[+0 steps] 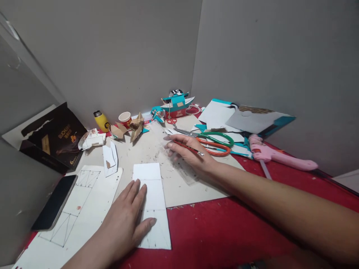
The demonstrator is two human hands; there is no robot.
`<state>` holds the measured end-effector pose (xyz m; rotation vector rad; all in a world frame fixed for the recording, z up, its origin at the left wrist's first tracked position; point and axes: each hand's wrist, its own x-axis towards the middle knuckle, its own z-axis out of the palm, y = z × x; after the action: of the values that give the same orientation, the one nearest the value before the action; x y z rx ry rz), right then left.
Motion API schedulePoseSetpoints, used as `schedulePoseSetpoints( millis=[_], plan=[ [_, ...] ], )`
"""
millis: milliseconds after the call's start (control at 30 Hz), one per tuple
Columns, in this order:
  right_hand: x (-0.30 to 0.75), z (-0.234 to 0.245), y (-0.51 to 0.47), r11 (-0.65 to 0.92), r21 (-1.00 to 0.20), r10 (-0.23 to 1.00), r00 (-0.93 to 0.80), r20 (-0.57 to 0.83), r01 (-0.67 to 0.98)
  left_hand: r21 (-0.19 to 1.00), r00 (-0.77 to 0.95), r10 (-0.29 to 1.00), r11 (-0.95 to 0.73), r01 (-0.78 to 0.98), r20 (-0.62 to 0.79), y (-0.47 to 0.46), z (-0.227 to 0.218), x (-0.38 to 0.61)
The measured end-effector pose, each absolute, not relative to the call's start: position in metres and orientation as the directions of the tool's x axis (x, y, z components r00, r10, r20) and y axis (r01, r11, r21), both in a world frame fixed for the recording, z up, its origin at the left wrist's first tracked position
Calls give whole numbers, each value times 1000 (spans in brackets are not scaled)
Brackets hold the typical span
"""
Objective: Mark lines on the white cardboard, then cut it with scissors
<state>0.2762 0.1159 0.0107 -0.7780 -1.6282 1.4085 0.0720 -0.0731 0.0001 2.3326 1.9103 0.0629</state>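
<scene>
My left hand (127, 213) lies flat with its fingers spread on a narrow strip of white card (153, 196) marked with faint pencil lines. A dark pencil (188, 148) with a metal end rests in my right hand (190, 151), whose fingers are curled. Under that hand is a clear plastic ruler (186, 175), partly hidden by it; whether the fingers also hold the ruler I cannot tell. Just beyond the right hand lie scissors (217, 138) with green and orange handles. Left of my left hand is a white sheet (92, 198) with drawn rectangles and diagonals.
A phone (56, 201) lies on the sheet's left edge. Behind stand a dark box (60, 140), a yellow bottle (101, 121), a paper cup (125, 118) and a teal card model (176, 104). A pink glue gun (280, 155) and card scraps (218, 116) lie right.
</scene>
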Motion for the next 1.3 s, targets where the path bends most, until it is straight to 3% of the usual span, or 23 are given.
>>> schedulePoseSetpoints(
  millis=[400,467,567,633,700,800,933,1133,1300],
  plan=[
    [280,17,117,173,-984,847,-505,166,-32,124,162,986,-164,979,26,-78,-12,83],
    [280,18,118,164,-986,817,-556,149,-23,202,158,987,-159,966,21,-74,0,76],
    [283,22,117,173,-985,751,-648,123,14,460,42,994,-82,884,98,-57,33,57],
    [285,27,115,261,-963,667,-732,135,60,608,-155,964,-7,794,214,-40,56,45],
    [287,32,112,415,-903,556,-817,152,115,691,-218,936,-36,722,276,-21,71,37],
    [287,37,109,583,-794,464,-872,153,171,777,-80,987,-59,627,140,6,73,34],
    [282,40,113,632,-741,475,-869,138,228,866,157,986,-25,500,-62,36,57,33],
    [275,45,131,709,-620,501,-858,110,335,890,307,942,-21,455,-134,72,48,24],
    [269,38,153,764,-513,506,-857,99,392,913,297,949,-23,406,-109,90,32,23]
  ],
)
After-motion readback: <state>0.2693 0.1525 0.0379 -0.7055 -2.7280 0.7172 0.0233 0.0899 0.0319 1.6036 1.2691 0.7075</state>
